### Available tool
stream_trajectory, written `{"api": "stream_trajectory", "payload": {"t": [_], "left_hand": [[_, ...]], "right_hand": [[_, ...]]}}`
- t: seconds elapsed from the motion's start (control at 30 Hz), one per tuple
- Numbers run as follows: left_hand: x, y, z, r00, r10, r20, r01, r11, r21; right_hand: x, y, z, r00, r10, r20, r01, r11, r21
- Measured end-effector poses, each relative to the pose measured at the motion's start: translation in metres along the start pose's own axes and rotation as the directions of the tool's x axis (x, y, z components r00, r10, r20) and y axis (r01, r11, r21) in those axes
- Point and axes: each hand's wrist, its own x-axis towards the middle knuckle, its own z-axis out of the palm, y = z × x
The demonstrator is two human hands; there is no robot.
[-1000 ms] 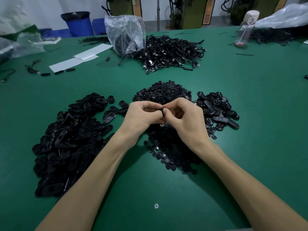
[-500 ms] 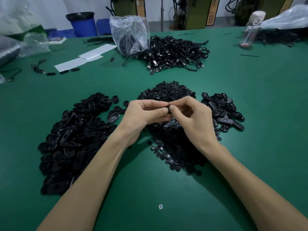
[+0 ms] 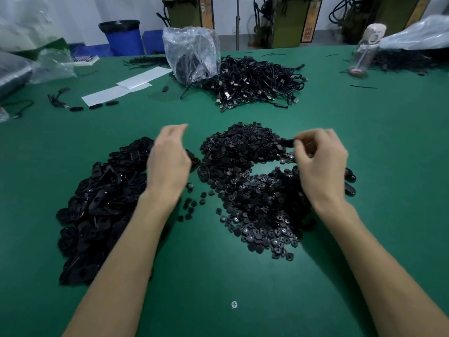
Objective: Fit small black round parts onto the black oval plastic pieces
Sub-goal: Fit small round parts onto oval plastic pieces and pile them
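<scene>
**Green worktable: assembly stock, two hands**

1. Green table [image 3: 388, 147]. It bears everything listed below.
2. Heap of oval pieces [image 3: 97, 207]. Black plastic, piled loose on the left of the table, running from near the edge up to the left hand.
3. Heap of round parts [image 3: 255, 190]. Small and black, at table centre between the forearms, with strays scattered at its left and near edges.
4. Pile of black cables [image 3: 257, 83]. Far centre, touching a clear plastic bag [image 3: 192, 52] on its left.
5. Left hand [image 3: 167, 161]. Blurred and raised over the right edge of the oval heap. The fingers are loose and extended, gripping nothing that shows.
6. Right hand [image 3: 318, 159]. Above the right side of the round heap, with curled fingers and the thumb and fingertips pinching item 7.
7. Single oval piece [image 3: 287, 143]. Black, and juts leftward from the right fingertips. Whether a round part sits on it cannot be told.
8. Screw head [image 3: 234, 304]. Silver, in the near table surface.
</scene>
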Motion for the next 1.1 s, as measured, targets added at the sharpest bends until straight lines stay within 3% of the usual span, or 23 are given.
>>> {"api": "stream_trajectory", "payload": {"t": [0.17, 0.27, 0.43, 0.6, 0.7, 0.77, 0.83, 0.9, 0.97, 1.1], "left_hand": [[0.013, -0.041, -0.004, 0.976, -0.153, 0.155, 0.090, 0.933, 0.349], [0.017, -0.047, 0.001, 0.980, -0.174, 0.092, 0.124, 0.910, 0.396], [0.018, -0.048, 0.002, 0.972, -0.236, -0.005, 0.222, 0.906, 0.360], [0.017, -0.047, 0.000, 0.969, -0.239, -0.062, 0.247, 0.916, 0.317], [0.015, -0.037, -0.004, 0.976, -0.184, -0.114, 0.202, 0.964, 0.172], [0.010, -0.022, -0.006, 0.985, -0.144, -0.096, 0.138, 0.988, -0.071], [0.002, -0.003, -0.006, 0.993, -0.093, 0.071, 0.112, 0.931, -0.349], [-0.009, 0.015, 0.001, 0.955, 0.031, 0.296, 0.140, 0.832, -0.538], [-0.020, 0.030, 0.010, 0.901, 0.149, 0.407, 0.159, 0.760, -0.630], [-0.034, 0.042, 0.027, 0.888, 0.242, 0.392, 0.063, 0.780, -0.623]], "right_hand": [[0.010, 0.027, -0.005, 0.991, 0.135, 0.001, -0.129, 0.950, -0.283], [0.008, 0.030, -0.002, 0.981, 0.186, 0.051, -0.155, 0.914, -0.374], [-0.001, 0.012, 0.008, 0.970, -0.004, 0.244, 0.057, 0.976, -0.211], [-0.020, -0.001, 0.026, 0.838, -0.104, 0.536, 0.215, 0.965, -0.149], [-0.024, -0.003, 0.030, 0.840, -0.111, 0.531, 0.208, 0.970, -0.127], [-0.024, -0.003, 0.031, 0.845, -0.126, 0.519, 0.206, 0.973, -0.100], [-0.025, -0.004, 0.031, 0.840, -0.139, 0.525, 0.205, 0.976, -0.068], [-0.026, -0.005, 0.031, 0.839, -0.141, 0.526, 0.196, 0.979, -0.050], [-0.025, -0.006, 0.031, 0.857, -0.146, 0.494, 0.188, 0.981, -0.037], [-0.023, -0.009, 0.027, 0.909, -0.110, 0.403, 0.085, 0.993, 0.080]]}}
